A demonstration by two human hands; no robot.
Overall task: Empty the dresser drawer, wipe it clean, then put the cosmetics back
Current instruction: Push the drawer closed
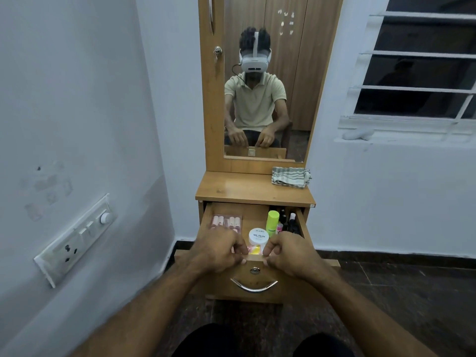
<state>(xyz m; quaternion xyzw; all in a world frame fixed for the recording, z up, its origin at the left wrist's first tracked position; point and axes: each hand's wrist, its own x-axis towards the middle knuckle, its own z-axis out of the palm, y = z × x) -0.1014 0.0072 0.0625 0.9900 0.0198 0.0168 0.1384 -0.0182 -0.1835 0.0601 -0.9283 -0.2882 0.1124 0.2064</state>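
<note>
Drawer [253, 278] stands pulled out, cosmetics [258, 235] inside. Left hand [219, 249] and right hand [291, 253] both grip its front edge.

Place: a home bedroom corner
Signs: wooden dresser [253, 186] with tall mirror [268, 81], cosmetics in its open drawer [253, 257], wardrobe doors reflected, barred window [417, 65], wall switchboard [77, 239]
</note>
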